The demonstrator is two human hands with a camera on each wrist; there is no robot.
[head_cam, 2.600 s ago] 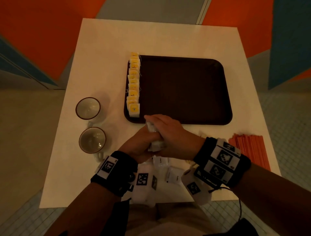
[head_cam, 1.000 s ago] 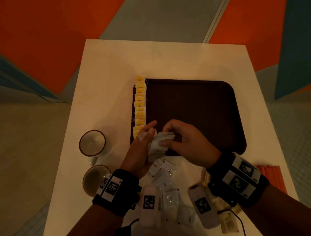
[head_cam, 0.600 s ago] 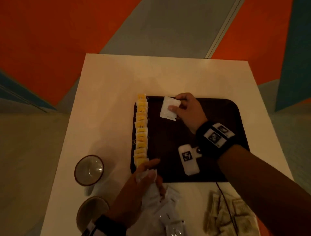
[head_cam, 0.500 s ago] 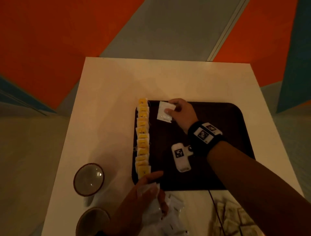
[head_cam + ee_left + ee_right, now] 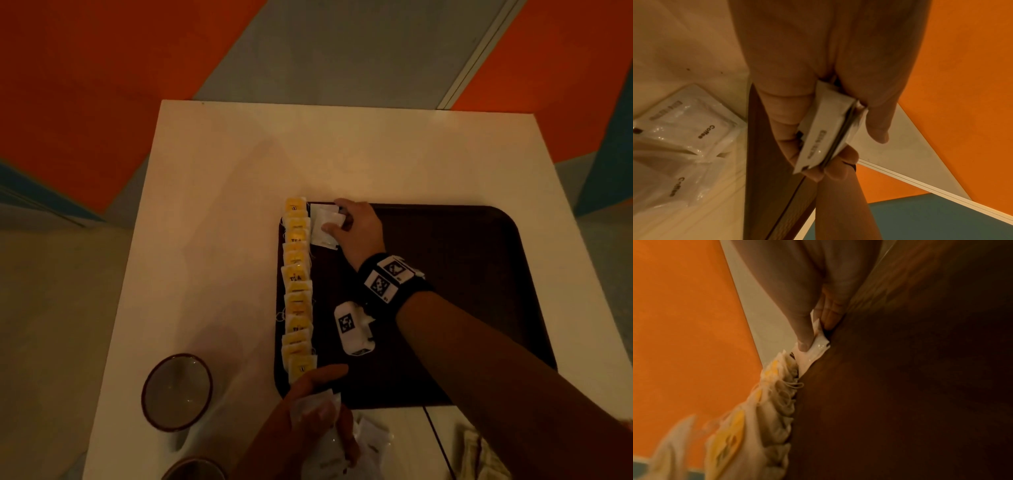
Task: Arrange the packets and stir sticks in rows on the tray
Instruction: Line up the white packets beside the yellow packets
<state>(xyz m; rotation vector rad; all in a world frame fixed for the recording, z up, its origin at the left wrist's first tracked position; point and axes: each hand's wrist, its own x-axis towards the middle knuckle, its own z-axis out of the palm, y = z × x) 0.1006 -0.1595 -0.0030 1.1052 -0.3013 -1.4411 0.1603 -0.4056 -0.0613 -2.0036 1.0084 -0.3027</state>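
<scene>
A dark brown tray (image 5: 462, 308) lies on the white table, with a row of yellow tea bags (image 5: 297, 291) along its left edge. My right hand (image 5: 346, 224) pinches a white coffee packet (image 5: 323, 228) at the tray's far left corner, right beside the top of the tea row; the right wrist view shows thumb and fingers on that packet (image 5: 816, 348) against the tea bags (image 5: 777, 386). My left hand (image 5: 318, 404) grips a stack of white packets (image 5: 826, 134) at the tray's near left corner.
Loose white coffee packets (image 5: 694, 123) lie on the table in front of the tray, also low in the head view (image 5: 373, 442). Two cups (image 5: 176, 390) stand at the left. Beige packets (image 5: 479, 455) sit at the bottom right. The table's far half is bare.
My right hand took one white packet from the stack, carried it to the tray's far left corner and lowered it beside the tea row. The left hand stayed near the tray's front corner.
</scene>
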